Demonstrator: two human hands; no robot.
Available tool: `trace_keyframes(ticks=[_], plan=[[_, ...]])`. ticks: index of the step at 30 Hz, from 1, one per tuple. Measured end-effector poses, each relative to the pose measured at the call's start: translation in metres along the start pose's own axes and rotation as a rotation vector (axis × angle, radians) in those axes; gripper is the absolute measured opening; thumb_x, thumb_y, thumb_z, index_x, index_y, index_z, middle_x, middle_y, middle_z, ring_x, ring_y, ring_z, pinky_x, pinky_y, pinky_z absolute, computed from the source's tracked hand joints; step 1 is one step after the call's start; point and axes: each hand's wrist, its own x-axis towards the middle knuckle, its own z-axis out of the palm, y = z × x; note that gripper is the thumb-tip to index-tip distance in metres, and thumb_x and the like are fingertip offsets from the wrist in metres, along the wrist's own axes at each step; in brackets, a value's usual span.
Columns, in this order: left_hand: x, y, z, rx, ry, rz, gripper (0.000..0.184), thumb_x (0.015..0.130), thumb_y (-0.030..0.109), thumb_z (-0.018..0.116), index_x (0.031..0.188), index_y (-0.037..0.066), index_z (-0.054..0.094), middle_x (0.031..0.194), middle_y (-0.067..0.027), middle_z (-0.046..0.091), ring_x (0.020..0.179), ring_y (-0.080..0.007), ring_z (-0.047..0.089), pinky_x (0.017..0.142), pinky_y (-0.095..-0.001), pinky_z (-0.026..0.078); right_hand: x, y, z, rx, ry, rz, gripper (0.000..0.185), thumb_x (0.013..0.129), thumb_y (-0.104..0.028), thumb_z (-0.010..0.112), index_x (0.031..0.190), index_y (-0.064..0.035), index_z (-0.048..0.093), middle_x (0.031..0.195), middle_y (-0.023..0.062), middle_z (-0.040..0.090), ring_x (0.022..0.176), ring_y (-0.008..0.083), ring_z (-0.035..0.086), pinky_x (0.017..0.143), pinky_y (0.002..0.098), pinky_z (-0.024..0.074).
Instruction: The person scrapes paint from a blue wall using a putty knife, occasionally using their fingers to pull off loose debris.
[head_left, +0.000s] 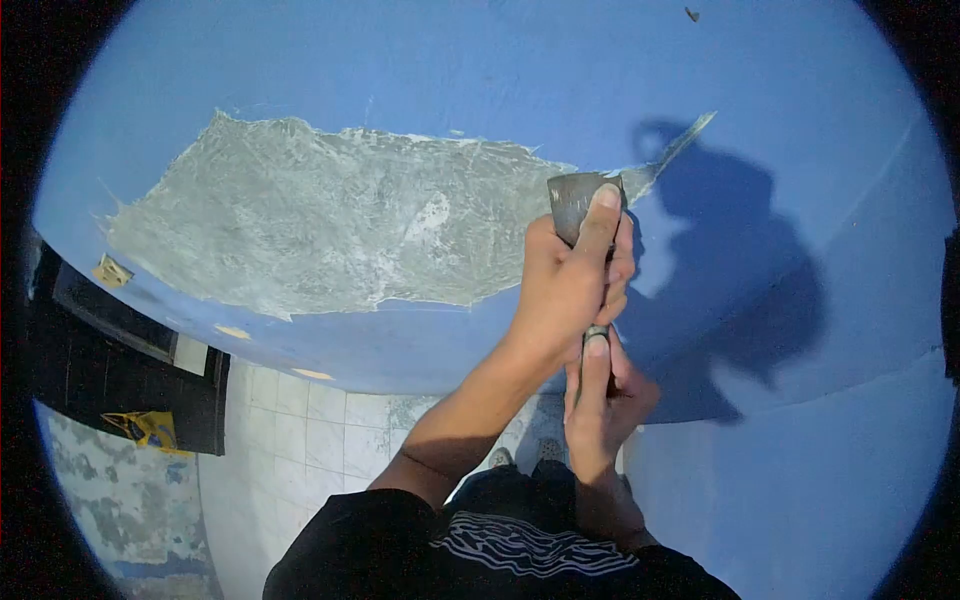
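Note:
Both my hands grip one scraper (571, 206), its broad dark blade pointing up against the blue wall (450, 60). My left hand (562, 285) is closed around the upper part, the thumb pressed along the blade. Below it, my right hand (604, 405) is closed on the handle end, its thumb lying along the handle. Most of the handle is hidden by my fingers. The blade sits at the right end of a large bare grey patch (320, 215) with ragged, whitish edges. From there a narrow scraped strip (688, 140) runs up and to the right.
A dark shadow of hands and tool falls on the wall to the right. At lower left are a dark wooden piece (90, 350), a yellow item (150, 430) and a peeling wall section (110, 500). Pale floor tiles (300, 425) and my feet show below.

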Motion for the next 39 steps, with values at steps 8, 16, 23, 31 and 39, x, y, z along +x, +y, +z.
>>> trace_keyframes(ticks=[8,16,23,31,39], plan=[[-0.004,-0.005,-0.005,-0.219,-0.031,-0.099,0.039,0.101,0.042,0.051,0.083,0.008,0.052,0.056,0.0031,0.036,0.042,-0.0053,0.028,0.037,-0.0227,0.019,0.002,0.007,-0.018,-0.327,-0.032,-0.198,0.027,0.096,-0.015,0.059,0.112,0.0051,0.068,0.07,0.0021,0.059,0.062,0.006,0.049,0.058,0.0236,0.0375],[-0.001,-0.001,-0.006,-0.21,-0.013,-0.099,0.037,0.1,0.04,0.054,0.084,0.007,0.053,0.056,0.0015,0.038,0.041,-0.0062,0.031,0.036,-0.0232,0.021,0.002,-0.002,-0.012,-0.279,-0.067,-0.2,0.026,0.099,-0.015,0.054,0.109,0.0054,0.068,0.063,-0.0046,0.051,0.056,0.002,0.041,0.049,0.0214,0.0281],[-0.003,0.013,-0.014,0.026,-0.025,-0.081,0.037,0.1,0.036,0.057,0.08,0.005,0.055,0.057,0.0007,0.044,0.042,-0.0069,0.034,0.035,-0.0236,0.024,-0.015,0.005,0.022,-0.082,0.074,-0.025,0.028,0.1,-0.017,0.053,0.1,0.007,0.066,0.062,-0.0026,0.053,0.051,0.0014,0.041,0.044,0.0188,0.0312],[-0.004,0.019,-0.02,0.139,-0.033,-0.082,0.036,0.1,0.035,0.056,0.079,0.006,0.055,0.057,0.0011,0.043,0.042,-0.0063,0.035,0.035,-0.0232,0.025,-0.017,0.017,0.033,-0.054,0.056,-0.139,0.026,0.1,-0.016,0.053,0.094,0.0065,0.064,0.058,-0.0026,0.05,0.046,0.0028,0.041,0.042,0.0204,0.0282],[-0.004,0.008,-0.011,-0.214,-0.054,-0.162,0.035,0.1,0.038,0.055,0.084,0.008,0.054,0.055,0.0018,0.039,0.041,-0.0072,0.033,0.035,-0.0232,0.023,-0.005,-0.003,-0.004,-0.317,0.003,-0.246,0.029,0.1,-0.017,0.053,0.101,0.0091,0.067,0.061,-0.0037,0.05,0.052,0.0019,0.039,0.047,0.0212,0.0284]])
